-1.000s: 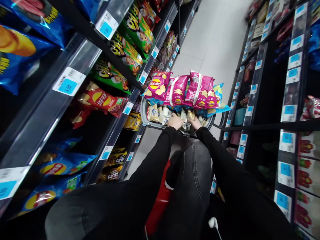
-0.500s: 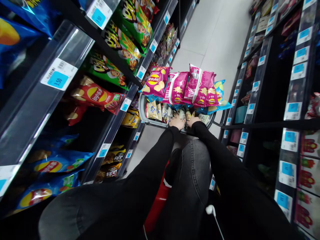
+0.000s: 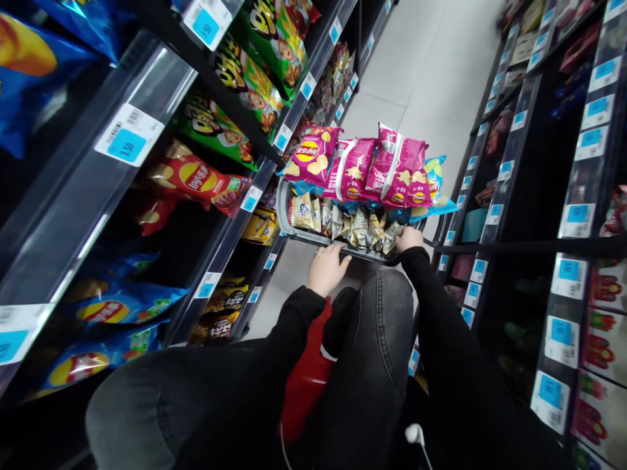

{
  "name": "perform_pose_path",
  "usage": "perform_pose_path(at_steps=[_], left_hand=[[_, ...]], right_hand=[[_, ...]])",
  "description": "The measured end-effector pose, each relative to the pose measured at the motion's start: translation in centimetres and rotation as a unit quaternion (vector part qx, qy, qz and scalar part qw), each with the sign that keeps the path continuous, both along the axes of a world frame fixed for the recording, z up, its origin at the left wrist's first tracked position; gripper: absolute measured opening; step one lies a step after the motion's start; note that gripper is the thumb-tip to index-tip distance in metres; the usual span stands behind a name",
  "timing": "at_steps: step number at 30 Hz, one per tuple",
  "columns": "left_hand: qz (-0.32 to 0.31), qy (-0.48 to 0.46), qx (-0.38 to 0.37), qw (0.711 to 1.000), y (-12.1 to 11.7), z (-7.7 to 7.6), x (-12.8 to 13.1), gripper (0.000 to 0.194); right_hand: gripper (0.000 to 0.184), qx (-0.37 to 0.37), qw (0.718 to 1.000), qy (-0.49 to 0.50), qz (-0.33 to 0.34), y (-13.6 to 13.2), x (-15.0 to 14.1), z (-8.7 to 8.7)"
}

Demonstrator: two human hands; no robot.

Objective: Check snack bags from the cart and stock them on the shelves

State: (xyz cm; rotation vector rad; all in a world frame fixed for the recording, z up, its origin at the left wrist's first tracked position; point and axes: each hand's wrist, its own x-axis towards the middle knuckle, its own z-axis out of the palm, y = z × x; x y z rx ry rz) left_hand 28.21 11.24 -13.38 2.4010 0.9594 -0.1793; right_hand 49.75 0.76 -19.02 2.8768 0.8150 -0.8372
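Two long sets of dark shelves [image 3: 164, 75] run along a pale tiled floor [image 3: 416, 59], one on each side, with bags of chips on the left. Between them is a grey basket [image 3: 283, 205]. Small shiny packets [image 3: 361, 228] sit inside it, and pink chip bags [image 3: 353, 170] lie along its far side. The left hand [image 3: 327, 269] is palm down at the near rim, its fingers side by side and its thumb sticking out. The right hand [image 3: 409, 239] is at the basket's right end, fingers bent beside the packets; I cannot tell if they pinch anything.
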Motion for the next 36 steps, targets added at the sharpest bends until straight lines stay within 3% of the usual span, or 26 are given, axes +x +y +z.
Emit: perform_pose_path(at_steps=[2, 5, 8, 12, 13, 15, 18, 23, 25, 27, 28, 32, 36], left_hand=[[-0.032, -0.02, -0.004, 0.999, 0.1, 0.3, 0.1, 0.033], [-0.105, -0.059, -0.009, 0.993, -0.6, -0.3, 3.0, 0.034], [-0.184, -0.06, 0.03, 0.981, -1.9, -2.3, 7.3, 0.045], [-0.204, -0.034, 0.043, 0.977, -2.8, -5.6, 10.6, 0.048], [-0.211, -0.034, 0.043, 0.976, -2.8, -6.3, 10.9, 0.048], [-0.223, -0.04, 0.045, 0.973, -2.9, -7.2, 11.0, 0.048], [-0.221, -0.049, 0.054, 0.972, -3.4, -7.4, 11.0, 0.048], [-0.174, -0.067, 0.078, 0.979, -2.6, -5.0, 9.2, 0.044], [-0.05, -0.072, 0.112, 0.99, -0.5, -3.6, 7.5, 0.045], [0.142, -0.04, 0.153, 0.977, 2.5, -2.5, 6.0, 0.05], [0.186, -0.012, 0.147, 0.971, 4.2, -2.2, 5.6, 0.053], [0.117, 0.066, 0.022, 0.991, 9.2, -2.4, 6.3, 0.049], [0.125, 0.089, -0.012, 0.988, 10.2, -3.8, 7.7, 0.048]], right_hand=[[0.034, 0.023, 0.999, -0.017, 0.038, -1.0, -1.2, -0.4], [0.038, 0.041, 0.992, -0.021, 0.116, -2.2, -3.0, -1.2], [0.037, 0.042, 0.989, -0.012, 0.144, -2.3, -3.9, -2.0], [0.034, 0.063, 0.983, -0.012, 0.169, -2.7, -3.2, -2.1], [0.035, 0.081, 0.985, -0.028, 0.151, -3.0, -2.8, -2.0], [0.043, 0.117, 0.988, -0.086, 0.053, -3.4, -1.9, -1.7], [0.054, 0.114, 0.985, -0.102, -0.083, -3.1, -0.5, -1.7], [0.031, 0.102, 0.993, -0.018, -0.051, -1.8, 0.1, -2.1], [0.029, 0.125, 0.99, -0.047, -0.053, -2.0, -0.4, -2.4], [0.032, 0.152, 0.982, -0.095, -0.065, -2.5, -1.3, -2.9], [0.034, 0.158, 0.978, -0.112, -0.071, -2.7, -1.8, -3.2], [0.031, 0.133, 0.985, -0.084, -0.075, -2.6, -3.0, -3.8], [0.025, 0.107, 0.99, -0.037, -0.086, -2.1, -1.0, -3.2]])
